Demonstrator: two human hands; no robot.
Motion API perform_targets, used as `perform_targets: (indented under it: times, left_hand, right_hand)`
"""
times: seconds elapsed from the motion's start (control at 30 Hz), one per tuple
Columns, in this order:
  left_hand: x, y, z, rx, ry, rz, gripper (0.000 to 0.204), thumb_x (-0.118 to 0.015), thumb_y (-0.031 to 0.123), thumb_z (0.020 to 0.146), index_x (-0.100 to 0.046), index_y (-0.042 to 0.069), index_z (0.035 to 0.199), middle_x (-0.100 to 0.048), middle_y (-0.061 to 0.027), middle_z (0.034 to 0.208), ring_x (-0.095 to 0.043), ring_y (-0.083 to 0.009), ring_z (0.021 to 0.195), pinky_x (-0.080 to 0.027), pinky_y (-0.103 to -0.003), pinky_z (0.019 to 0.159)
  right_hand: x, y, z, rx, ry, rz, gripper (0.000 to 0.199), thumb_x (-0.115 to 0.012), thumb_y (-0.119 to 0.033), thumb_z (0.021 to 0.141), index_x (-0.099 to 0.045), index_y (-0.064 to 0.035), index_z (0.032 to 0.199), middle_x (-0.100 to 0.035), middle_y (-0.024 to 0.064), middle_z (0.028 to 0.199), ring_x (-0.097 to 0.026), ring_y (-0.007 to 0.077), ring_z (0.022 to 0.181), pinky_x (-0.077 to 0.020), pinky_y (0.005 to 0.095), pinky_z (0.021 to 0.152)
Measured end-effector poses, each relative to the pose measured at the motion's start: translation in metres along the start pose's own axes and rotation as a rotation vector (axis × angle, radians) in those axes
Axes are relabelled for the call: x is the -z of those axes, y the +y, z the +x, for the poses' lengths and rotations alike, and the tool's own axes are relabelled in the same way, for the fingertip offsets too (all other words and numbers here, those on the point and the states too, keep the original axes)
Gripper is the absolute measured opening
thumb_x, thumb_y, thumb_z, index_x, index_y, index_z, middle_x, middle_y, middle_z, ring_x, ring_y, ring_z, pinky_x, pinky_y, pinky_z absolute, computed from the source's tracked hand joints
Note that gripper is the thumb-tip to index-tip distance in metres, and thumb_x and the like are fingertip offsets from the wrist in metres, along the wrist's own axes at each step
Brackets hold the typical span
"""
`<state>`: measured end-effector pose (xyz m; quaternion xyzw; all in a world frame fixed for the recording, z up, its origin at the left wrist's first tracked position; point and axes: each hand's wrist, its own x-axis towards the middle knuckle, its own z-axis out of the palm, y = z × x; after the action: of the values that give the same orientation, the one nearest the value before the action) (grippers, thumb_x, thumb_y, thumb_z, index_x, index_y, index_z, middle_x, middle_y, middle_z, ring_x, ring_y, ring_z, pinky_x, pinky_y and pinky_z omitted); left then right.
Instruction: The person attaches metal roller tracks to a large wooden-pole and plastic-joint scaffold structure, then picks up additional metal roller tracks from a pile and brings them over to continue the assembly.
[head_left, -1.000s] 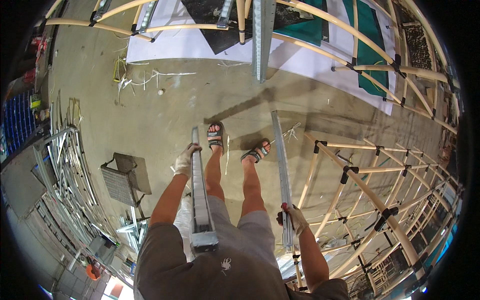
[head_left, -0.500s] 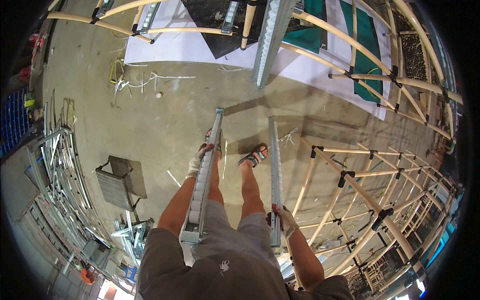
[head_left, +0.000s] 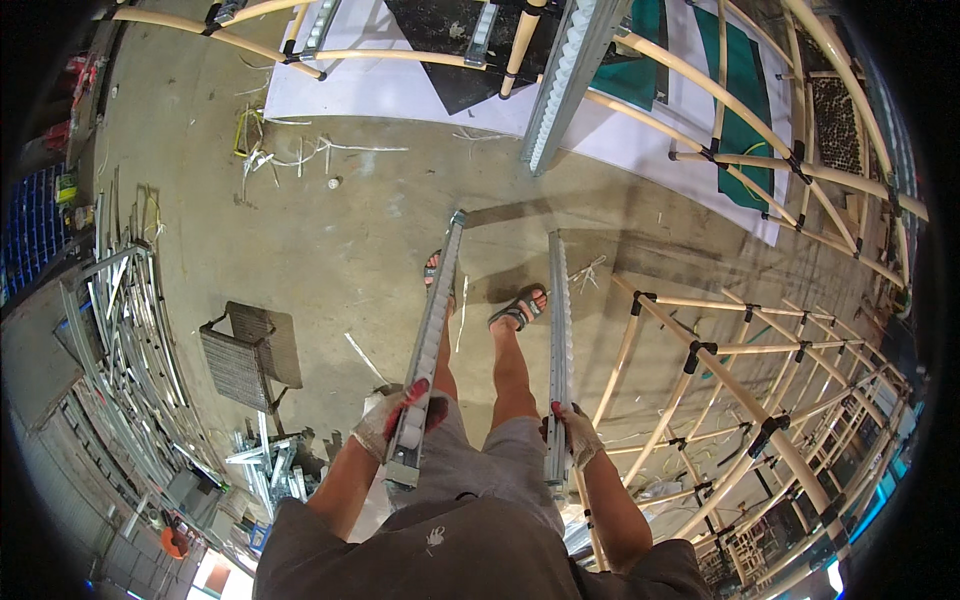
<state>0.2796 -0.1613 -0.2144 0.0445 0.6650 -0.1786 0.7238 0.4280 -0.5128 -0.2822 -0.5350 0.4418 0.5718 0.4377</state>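
Observation:
In front of my body I hold two long grey metal roller tracks, each lined with white rollers. The left roller track (head_left: 436,325) slants slightly, its far end leaning right. My left hand (head_left: 388,417), in a white glove with red fingers, is closed round it near its body-side end. My right hand (head_left: 577,436), gloved the same way, grips the right roller track (head_left: 559,350) low down. That track runs nearly straight away from me. The fingertips on the far side of each track are partly hidden.
A frame of beige pipes with black joints (head_left: 705,352) stands to the right. Another pipe frame (head_left: 640,105) with a larger roller track (head_left: 565,95) is ahead, over white sheeting. A woven stool (head_left: 236,365) and piled metal strips (head_left: 135,330) are at left. White straps (head_left: 300,158) lie on the floor.
My left hand has slid down the left roller track toward my body, and the track has tilted a little more to the right. My right hand keeps nearly the same hold.

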Motion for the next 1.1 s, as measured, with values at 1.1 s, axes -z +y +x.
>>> perform_targets:
  times: [1.1]
  left_hand:
    - [-0.276, -0.084, 0.042, -0.201, -0.514, 0.638, 0.051, -0.074, 0.006, 0.088, -0.049, 0.007, 0.133, -0.065, -0.0051, 0.101, -0.066, -0.0134, 0.08, -0.056, -0.028, 0.067]
  right_hand:
    - [0.193, 0.087, 0.005, -0.032, 0.435, -0.755, 0.087, -0.073, -0.046, 0.074, -0.044, 0.0034, 0.14, -0.063, 0.0309, 0.125, -0.06, 0.0423, 0.12, -0.0498, 0.0442, 0.101]
